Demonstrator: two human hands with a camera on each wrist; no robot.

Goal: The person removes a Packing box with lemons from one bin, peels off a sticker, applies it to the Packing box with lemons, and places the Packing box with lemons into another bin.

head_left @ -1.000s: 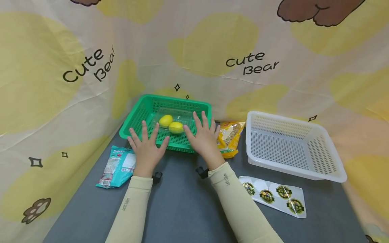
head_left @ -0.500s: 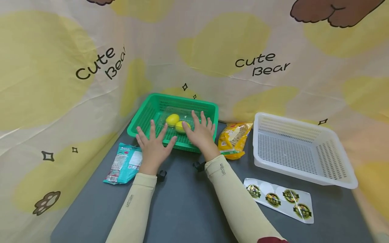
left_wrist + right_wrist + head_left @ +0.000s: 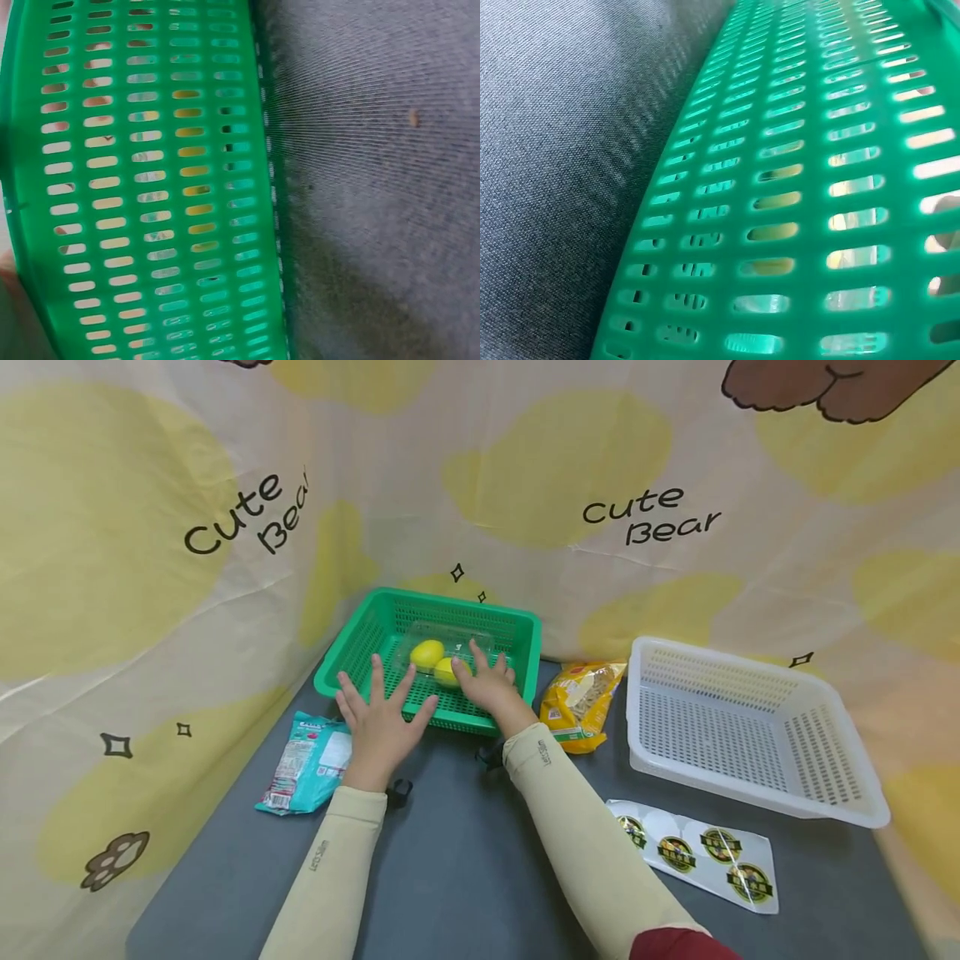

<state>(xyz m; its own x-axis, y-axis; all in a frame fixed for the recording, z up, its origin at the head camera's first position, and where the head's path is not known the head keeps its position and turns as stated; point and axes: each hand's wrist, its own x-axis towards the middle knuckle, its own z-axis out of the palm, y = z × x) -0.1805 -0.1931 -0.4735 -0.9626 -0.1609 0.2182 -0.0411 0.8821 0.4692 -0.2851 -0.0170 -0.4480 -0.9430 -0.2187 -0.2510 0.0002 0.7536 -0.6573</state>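
A green perforated basket (image 3: 461,602) stands at the back of the table; it holds two lemons (image 3: 427,655) and a clear plastic box (image 3: 471,633). The lemons overlap the box in the head view. With fingers spread, my left hand (image 3: 381,727) is at the basket's front left rim. My right hand (image 3: 491,687) reaches over the front right rim, thumb and index finger close to the right-hand lemon (image 3: 446,672), holding nothing. Both wrist views are mostly filled by the slotted basket wall (image 3: 26,150), (image 3: 812,225), with yellow showing through the slots.
Left of the basket lies a teal packet (image 3: 307,768). A yellow bag (image 3: 577,706) leans between the green basket and a white basket (image 3: 645,648) on the right. A sheet of round stickers (image 3: 693,839) lies in front of the white basket. Patterned cloth surrounds the table.
My right hand has moved a little left and lowered into the basket toward the right-hand lemon, its fingers bending. The left hand stays at the front rim. The view has shifted slightly.
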